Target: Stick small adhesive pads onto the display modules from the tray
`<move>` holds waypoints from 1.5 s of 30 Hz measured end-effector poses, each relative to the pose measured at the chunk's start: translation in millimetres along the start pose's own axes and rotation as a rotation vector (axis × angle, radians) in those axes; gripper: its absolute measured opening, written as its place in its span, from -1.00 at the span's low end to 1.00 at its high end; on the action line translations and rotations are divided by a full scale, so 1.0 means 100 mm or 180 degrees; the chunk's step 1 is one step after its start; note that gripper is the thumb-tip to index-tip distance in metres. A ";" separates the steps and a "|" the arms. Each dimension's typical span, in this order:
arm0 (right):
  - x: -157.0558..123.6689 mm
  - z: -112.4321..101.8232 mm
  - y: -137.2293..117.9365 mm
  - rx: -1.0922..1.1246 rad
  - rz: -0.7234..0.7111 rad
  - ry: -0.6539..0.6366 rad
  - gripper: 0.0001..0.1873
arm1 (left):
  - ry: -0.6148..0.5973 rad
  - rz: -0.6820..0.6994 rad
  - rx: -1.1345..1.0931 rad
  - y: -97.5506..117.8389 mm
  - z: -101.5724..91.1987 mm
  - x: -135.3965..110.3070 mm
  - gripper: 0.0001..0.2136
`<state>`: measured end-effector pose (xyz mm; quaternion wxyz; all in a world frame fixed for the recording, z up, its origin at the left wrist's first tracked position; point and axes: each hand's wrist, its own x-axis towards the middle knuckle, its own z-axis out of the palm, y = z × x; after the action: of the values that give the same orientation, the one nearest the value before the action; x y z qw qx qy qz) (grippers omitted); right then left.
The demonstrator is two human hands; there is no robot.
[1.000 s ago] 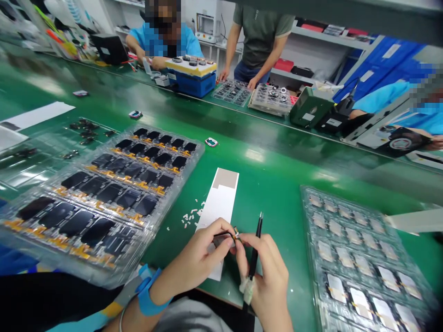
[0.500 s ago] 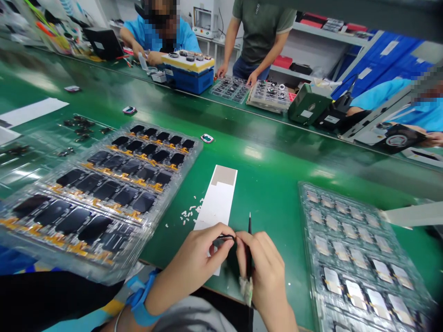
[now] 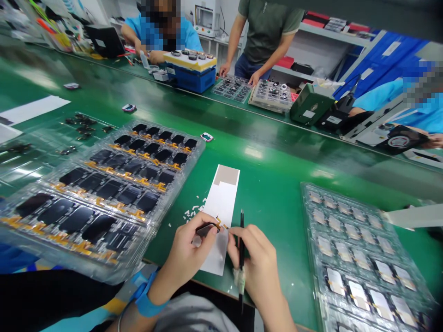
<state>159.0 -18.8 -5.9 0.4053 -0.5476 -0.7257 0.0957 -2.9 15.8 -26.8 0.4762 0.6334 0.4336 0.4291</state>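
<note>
**A:** What is held in the left hand (image 3: 192, 253)?

**B:** A small black display part (image 3: 205, 229) with an orange flex cable (image 3: 220, 223) is pinched between the thumb and the fingers, so this grip is closed on it. The part is kept low in the centre of the frame, over a white paper strip (image 3: 221, 203).

**A:** And what is held in the right hand (image 3: 252, 269)?

**B:** Black tweezers (image 3: 241, 244) are gripped there, and a white wrapping (image 3: 239, 279) is seen on their lower end. The hand is just beside the cable end. The tweezer tips are pointed upward, apart from the part, but if they are together cannot be told.

**A:** What is placed around the hands?

**B:** Small white bits (image 3: 192, 213) are scattered left of the strip. A plastic tray of black panels (image 3: 200, 152) is placed at the left, and a plastic tray of pale panels (image 3: 308, 230) at the lower right, both on the green workbench (image 3: 270, 180).
</note>
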 end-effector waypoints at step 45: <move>-0.02 0.05 0.03 0.0310 -0.0099 0.0112 -0.84 | -0.0280 0.0522 0.0524 0.03 0.00 0.03 -0.86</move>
<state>158.1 -18.2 -11.8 0.4456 -0.5175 -0.7214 0.1149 -1.8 18.2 -23.1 0.4045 0.7219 0.3928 0.4013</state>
